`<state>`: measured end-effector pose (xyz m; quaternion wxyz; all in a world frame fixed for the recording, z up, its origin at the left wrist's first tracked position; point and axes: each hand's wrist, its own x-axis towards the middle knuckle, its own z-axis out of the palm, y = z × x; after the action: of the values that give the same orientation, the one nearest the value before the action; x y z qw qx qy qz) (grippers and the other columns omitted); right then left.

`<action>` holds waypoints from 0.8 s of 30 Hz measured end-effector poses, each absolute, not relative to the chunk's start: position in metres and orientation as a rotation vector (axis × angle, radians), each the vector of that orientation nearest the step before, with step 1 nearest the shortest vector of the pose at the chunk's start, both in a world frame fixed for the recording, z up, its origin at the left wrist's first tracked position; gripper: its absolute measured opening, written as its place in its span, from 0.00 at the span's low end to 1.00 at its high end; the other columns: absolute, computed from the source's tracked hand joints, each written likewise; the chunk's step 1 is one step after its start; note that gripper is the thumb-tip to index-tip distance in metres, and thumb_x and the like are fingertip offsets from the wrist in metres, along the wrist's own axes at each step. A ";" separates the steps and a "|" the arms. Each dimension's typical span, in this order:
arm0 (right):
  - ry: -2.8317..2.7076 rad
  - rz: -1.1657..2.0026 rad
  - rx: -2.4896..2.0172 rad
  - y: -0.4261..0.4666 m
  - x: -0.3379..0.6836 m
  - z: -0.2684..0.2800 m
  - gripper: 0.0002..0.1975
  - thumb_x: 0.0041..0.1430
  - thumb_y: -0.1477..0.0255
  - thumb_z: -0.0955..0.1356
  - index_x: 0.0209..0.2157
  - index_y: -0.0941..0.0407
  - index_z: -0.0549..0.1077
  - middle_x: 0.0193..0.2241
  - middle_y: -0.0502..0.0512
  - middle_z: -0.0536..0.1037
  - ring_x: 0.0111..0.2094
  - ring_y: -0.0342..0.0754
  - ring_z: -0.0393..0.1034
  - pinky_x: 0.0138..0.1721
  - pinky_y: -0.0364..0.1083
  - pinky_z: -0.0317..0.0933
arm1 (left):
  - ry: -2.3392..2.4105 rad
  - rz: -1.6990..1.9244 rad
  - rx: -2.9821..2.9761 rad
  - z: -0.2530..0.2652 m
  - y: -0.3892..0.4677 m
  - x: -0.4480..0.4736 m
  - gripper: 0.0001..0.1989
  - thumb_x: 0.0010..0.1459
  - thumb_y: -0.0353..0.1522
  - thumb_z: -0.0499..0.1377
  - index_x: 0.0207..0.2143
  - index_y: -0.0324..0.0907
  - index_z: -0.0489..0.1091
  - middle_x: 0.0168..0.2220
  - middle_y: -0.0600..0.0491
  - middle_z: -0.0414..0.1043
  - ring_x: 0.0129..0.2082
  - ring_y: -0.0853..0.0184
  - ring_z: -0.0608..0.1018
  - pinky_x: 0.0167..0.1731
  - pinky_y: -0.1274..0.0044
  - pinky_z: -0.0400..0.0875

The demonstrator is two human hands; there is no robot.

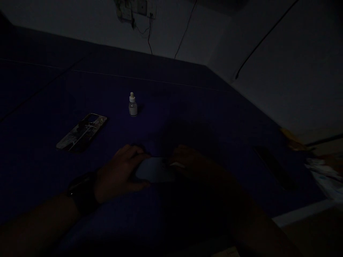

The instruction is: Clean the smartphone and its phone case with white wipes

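Observation:
A pale blue-grey phone (152,170) lies flat on the dark blue surface, its back facing up. My left hand (122,171) grips its left end, thumb along the near edge and fingers along the far edge. A dark watch sits on that wrist. Over the right end, by what looks like the camera area, is my right hand (186,160), in deep shadow. Its fingers are curled around a small white item (177,164), too dim to name. Beyond the hands stands an upright dropper bottle (133,107) with a white cap.
A patterned phone case (83,132) with a camera cut-out lies at the left. A dark, flat, phone-like slab (274,167) rests at the right. Crumpled packets (325,175) sit by the right edge. Sockets with cables (140,7) are on the back wall. Light is very low.

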<state>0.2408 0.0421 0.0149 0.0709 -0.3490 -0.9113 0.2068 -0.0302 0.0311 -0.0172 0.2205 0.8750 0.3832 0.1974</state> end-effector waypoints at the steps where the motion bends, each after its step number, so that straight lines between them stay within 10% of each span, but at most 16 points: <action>1: -2.733 0.608 -1.039 0.043 0.240 0.013 0.10 0.66 0.77 0.64 0.43 0.56 0.77 0.40 0.58 0.77 0.42 0.51 0.69 0.47 0.51 0.62 | 1.058 0.551 2.419 -0.017 0.031 -0.030 0.28 0.50 0.39 0.70 0.53 0.48 0.70 0.50 0.51 0.69 0.49 0.55 0.71 0.50 0.64 0.67; 24: -2.204 1.067 -1.667 0.050 0.233 0.016 0.06 0.63 0.70 0.66 0.39 0.55 0.73 0.37 0.54 0.79 0.35 0.47 0.72 0.34 0.44 0.59 | 1.075 0.561 2.412 -0.016 0.031 -0.029 0.27 0.50 0.39 0.69 0.53 0.49 0.70 0.49 0.51 0.70 0.48 0.56 0.71 0.48 0.64 0.67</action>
<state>0.2331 0.0498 0.0163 0.0894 -0.5606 -0.7411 0.3586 -0.0293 0.0308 -0.0159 0.2193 0.8717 0.3886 0.2027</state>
